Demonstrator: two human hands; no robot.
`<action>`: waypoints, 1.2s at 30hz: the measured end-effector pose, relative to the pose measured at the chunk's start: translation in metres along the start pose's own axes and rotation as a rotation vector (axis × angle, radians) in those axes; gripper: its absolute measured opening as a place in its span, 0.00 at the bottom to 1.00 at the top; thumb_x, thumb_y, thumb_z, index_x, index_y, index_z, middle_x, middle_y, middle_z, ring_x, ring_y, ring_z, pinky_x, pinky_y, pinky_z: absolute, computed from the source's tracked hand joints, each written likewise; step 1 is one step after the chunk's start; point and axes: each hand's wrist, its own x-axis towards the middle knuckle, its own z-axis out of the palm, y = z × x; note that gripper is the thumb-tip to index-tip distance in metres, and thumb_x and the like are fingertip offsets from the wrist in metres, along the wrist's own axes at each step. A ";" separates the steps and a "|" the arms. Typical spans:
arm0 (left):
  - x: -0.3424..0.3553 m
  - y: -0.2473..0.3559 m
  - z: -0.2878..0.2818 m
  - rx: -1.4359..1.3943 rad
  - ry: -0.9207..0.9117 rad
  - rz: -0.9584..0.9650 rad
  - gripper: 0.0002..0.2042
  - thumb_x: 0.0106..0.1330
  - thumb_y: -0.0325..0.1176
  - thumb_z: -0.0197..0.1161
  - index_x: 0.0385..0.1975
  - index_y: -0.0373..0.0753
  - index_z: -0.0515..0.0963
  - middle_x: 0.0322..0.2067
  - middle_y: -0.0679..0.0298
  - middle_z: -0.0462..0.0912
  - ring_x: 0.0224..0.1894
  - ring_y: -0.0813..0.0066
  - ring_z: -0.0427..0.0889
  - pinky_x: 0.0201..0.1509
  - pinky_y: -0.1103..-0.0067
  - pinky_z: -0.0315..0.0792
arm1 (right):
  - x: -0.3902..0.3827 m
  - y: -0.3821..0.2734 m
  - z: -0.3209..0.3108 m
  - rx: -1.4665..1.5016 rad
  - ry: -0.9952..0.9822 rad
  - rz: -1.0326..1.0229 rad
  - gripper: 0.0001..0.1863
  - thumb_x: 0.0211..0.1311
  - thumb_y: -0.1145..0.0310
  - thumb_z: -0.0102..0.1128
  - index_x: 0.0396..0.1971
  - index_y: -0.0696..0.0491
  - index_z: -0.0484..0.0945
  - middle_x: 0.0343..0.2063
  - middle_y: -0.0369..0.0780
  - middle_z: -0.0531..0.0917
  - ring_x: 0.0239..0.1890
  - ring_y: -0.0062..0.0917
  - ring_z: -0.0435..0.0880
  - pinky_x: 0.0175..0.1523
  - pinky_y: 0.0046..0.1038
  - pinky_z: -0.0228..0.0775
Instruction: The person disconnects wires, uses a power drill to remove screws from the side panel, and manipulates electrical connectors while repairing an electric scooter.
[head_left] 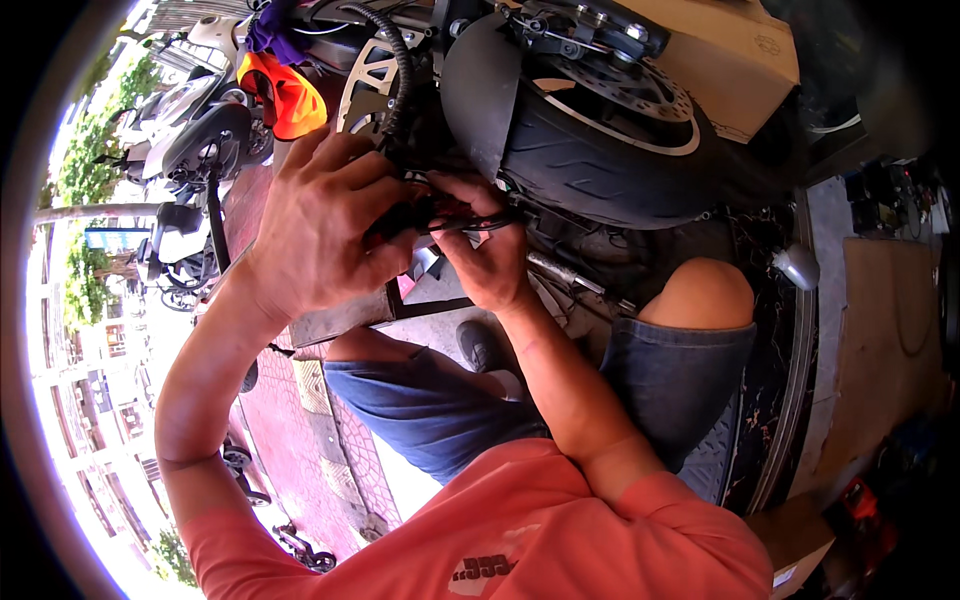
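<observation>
My left hand (318,225) is closed around a dark bundle of cable (400,215) just below a scooter wheel. My right hand (487,255) pinches thin black wires (478,222) beside it, fingertips almost meeting the left hand's. A ribbed black hose (402,70) runs up from the bundle past the wheel's silver rim (362,85). The black tyre (590,165) with its brake disc (640,95) sits right above both hands. What exactly lies inside the left fist is hidden.
My knees in blue shorts are bent under the hands. An orange and purple cloth (285,90) hangs at upper left. Parked scooters (190,130) stand on the left, on red paving. A cardboard box (730,50) sits behind the wheel; a brown board (885,330) lies right.
</observation>
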 end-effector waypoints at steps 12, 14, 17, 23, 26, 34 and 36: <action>0.006 -0.001 0.013 -0.057 0.179 0.068 0.16 0.53 0.37 0.73 0.40 0.38 0.85 0.41 0.58 0.84 0.51 0.48 0.82 0.53 0.58 0.78 | 0.025 -0.001 -0.007 0.043 -0.109 0.006 0.23 0.69 0.75 0.63 0.62 0.62 0.82 0.60 0.44 0.85 0.63 0.28 0.81 0.70 0.34 0.71; 0.008 0.004 0.014 -0.097 0.111 0.061 0.16 0.52 0.37 0.72 0.40 0.37 0.85 0.39 0.57 0.83 0.48 0.48 0.81 0.50 0.58 0.78 | 0.013 0.006 -0.004 0.113 -0.059 0.069 0.23 0.64 0.76 0.63 0.60 0.61 0.82 0.57 0.41 0.84 0.61 0.24 0.79 0.67 0.31 0.71; -0.007 0.012 0.016 -0.159 0.099 -0.037 0.16 0.50 0.36 0.69 0.39 0.37 0.83 0.37 0.55 0.82 0.45 0.47 0.80 0.47 0.56 0.76 | -0.009 0.033 0.024 0.301 -0.032 0.198 0.26 0.63 0.73 0.63 0.63 0.57 0.77 0.55 0.39 0.82 0.60 0.23 0.78 0.68 0.32 0.72; -0.001 0.006 0.042 -0.285 0.407 0.060 0.14 0.50 0.32 0.63 0.36 0.34 0.79 0.36 0.48 0.77 0.43 0.40 0.76 0.43 0.53 0.71 | 0.009 0.051 0.002 -0.054 -0.010 0.076 0.32 0.63 0.79 0.58 0.71 0.57 0.75 0.60 0.38 0.79 0.68 0.27 0.73 0.77 0.33 0.59; -0.013 0.010 0.041 -0.235 0.451 0.006 0.14 0.47 0.31 0.64 0.34 0.33 0.77 0.35 0.47 0.74 0.43 0.40 0.74 0.42 0.52 0.69 | 0.010 0.068 0.020 0.058 0.055 0.024 0.33 0.61 0.82 0.56 0.70 0.57 0.76 0.58 0.36 0.79 0.66 0.24 0.75 0.73 0.29 0.64; -0.022 -0.008 0.051 -0.334 0.473 0.095 0.13 0.45 0.28 0.71 0.31 0.34 0.79 0.34 0.51 0.77 0.42 0.43 0.75 0.43 0.54 0.70 | -0.002 0.032 0.013 0.314 0.018 0.142 0.27 0.67 0.79 0.60 0.66 0.57 0.75 0.56 0.35 0.82 0.61 0.19 0.78 0.67 0.28 0.72; -0.027 -0.007 0.047 -0.325 0.476 0.065 0.13 0.44 0.27 0.71 0.31 0.34 0.80 0.34 0.51 0.78 0.42 0.43 0.76 0.43 0.54 0.70 | -0.005 0.029 0.020 0.222 0.047 0.069 0.26 0.68 0.77 0.63 0.66 0.56 0.75 0.55 0.34 0.82 0.60 0.19 0.78 0.67 0.29 0.71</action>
